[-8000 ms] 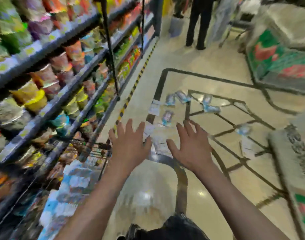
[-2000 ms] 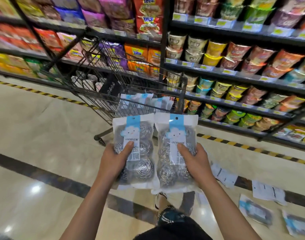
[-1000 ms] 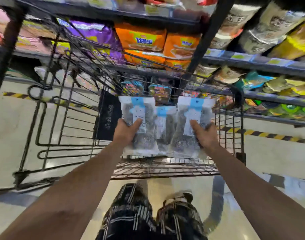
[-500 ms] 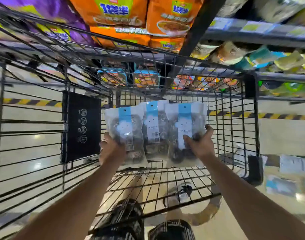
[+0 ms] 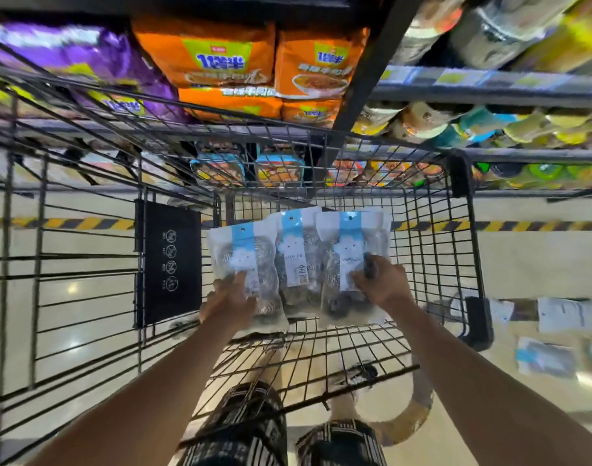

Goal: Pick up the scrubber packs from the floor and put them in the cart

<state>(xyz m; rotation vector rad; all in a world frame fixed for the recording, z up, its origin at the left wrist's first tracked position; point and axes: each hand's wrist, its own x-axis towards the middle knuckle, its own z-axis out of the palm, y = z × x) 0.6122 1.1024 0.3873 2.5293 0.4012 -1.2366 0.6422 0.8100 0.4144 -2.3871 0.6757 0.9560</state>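
hands each pinch a clear plastic scrubber pack: left hand (image 5: 228, 302) on the left pack (image 5: 244, 260), right hand (image 5: 380, 284) on the right pack (image 5: 350, 260), inside the black wire cart (image 5: 432, 250). lay both flat beside the middle pack (image 5: 296, 257), then release.

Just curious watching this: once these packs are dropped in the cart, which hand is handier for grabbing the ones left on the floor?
Probably the right hand: the remaining floor packs lie beyond the cart on that side.
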